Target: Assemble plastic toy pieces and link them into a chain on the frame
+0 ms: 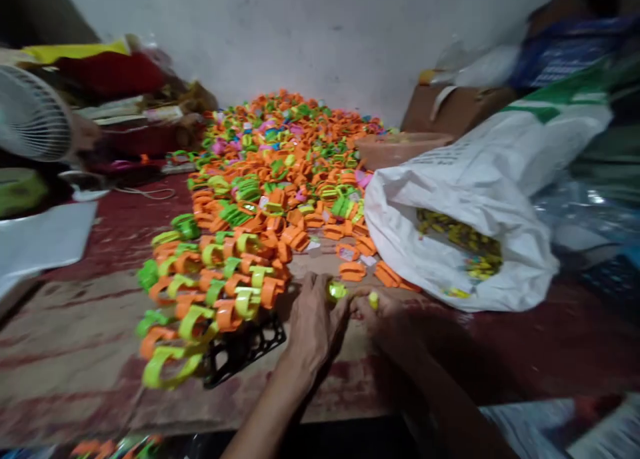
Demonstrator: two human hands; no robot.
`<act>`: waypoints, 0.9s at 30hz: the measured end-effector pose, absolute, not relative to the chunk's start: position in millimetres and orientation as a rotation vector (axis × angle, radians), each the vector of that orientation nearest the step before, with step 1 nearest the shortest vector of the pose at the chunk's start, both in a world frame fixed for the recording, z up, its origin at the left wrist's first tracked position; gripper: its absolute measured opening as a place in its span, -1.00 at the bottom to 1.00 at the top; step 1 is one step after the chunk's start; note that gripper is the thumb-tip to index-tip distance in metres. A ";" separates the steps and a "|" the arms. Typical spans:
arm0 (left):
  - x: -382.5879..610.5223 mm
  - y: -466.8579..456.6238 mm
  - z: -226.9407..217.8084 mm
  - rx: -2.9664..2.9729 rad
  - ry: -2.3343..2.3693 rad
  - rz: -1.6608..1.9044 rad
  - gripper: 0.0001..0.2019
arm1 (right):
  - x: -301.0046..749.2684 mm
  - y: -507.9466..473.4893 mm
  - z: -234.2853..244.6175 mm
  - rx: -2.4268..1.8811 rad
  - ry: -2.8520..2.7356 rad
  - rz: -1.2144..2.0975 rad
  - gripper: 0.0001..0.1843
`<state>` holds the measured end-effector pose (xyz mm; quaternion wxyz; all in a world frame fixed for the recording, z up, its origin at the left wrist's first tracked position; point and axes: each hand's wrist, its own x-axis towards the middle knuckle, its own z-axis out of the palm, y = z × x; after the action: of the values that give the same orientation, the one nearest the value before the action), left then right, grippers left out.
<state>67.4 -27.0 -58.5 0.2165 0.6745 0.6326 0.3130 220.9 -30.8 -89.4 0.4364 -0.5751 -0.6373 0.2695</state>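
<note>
A white wall backs a worn red-brown floor surface (75, 339) heaped with a long pile of orange and green plastic ring-shaped clips (260, 206), and you are looking down at your two hands meeting at its near end. Your left hand (313, 319) lies palm down, its fingertips curled around a small round yellow-green plastic piece (337, 290) at the tip. Your right hand (383, 312) faces it from the right, closed in a pinch on a smaller yellow plastic bit (373, 300). The two pieces sit just beside each other, nearly touching, in the gap between your hands, so each hand is equally close to the join. Motion blur hides the exact finger contact. A black plastic grid tray (240, 352) lies just left of your left wrist under the clips, and an open white woven sack of yellow parts (450, 199) gapes just right of your right hand.
</note>
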 end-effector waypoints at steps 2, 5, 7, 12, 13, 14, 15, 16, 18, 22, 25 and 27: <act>62.5 -29.9 -59.1 2.042 1.820 0.745 -0.75 | 235.4 -31.1 -86.3 -1.503 -1.662 0.591 -0.73; 57.8 -31.6 -61.4 2.250 1.808 0.676 -0.81 | 256.4 -28.6 -74.7 -1.621 -1.708 0.466 -0.67; 57.2 -31.3 -64.4 2.286 1.711 0.680 -0.83 | 264.7 -24.6 -66.4 -1.650 -1.729 0.421 -0.65; 62.8 -28.0 -68.1 2.243 1.719 0.603 -0.68 | 259.0 -8.6 -60.2 -1.617 -1.783 0.275 -0.71; 64.1 -26.9 -67.7 2.260 1.722 0.554 -0.69 | 254.9 -2.6 -59.8 -1.606 -1.775 0.201 -0.73; 65.0 -25.8 -67.6 2.286 1.710 0.501 -0.75 | 250.4 4.7 -58.9 -1.609 -1.780 0.133 -0.75; 65.5 -24.8 -67.9 2.316 1.689 0.457 -0.79 | 245.6 13.0 -57.1 -1.644 -1.809 0.088 -0.75; 65.5 -23.9 -68.9 2.342 1.668 0.437 -0.79 | 240.8 21.9 -54.6 -1.706 -1.860 0.073 -0.75; 64.3 -22.6 -73.2 2.379 1.629 0.487 -0.75 | 231.7 39.4 -48.4 -1.842 -1.992 0.110 -0.74; 57.7 -21.7 -83.4 2.410 1.534 0.838 -0.71 | 223.3 58.4 -38.0 -1.878 -2.123 0.144 -0.74; 54.1 -23.0 -79.7 2.332 1.477 1.216 -0.71 | 228.8 50.5 -34.0 -1.635 -2.196 0.089 -0.73; 55.3 -27.1 -70.1 2.096 1.425 1.432 -0.76 | 234.3 34.9 -33.4 -1.290 -2.206 -0.001 -0.73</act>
<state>55.3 -27.1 -70.1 0.1149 0.7153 0.4864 0.4885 234.3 34.9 -33.4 0.2890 -0.4834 -0.8263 -0.0005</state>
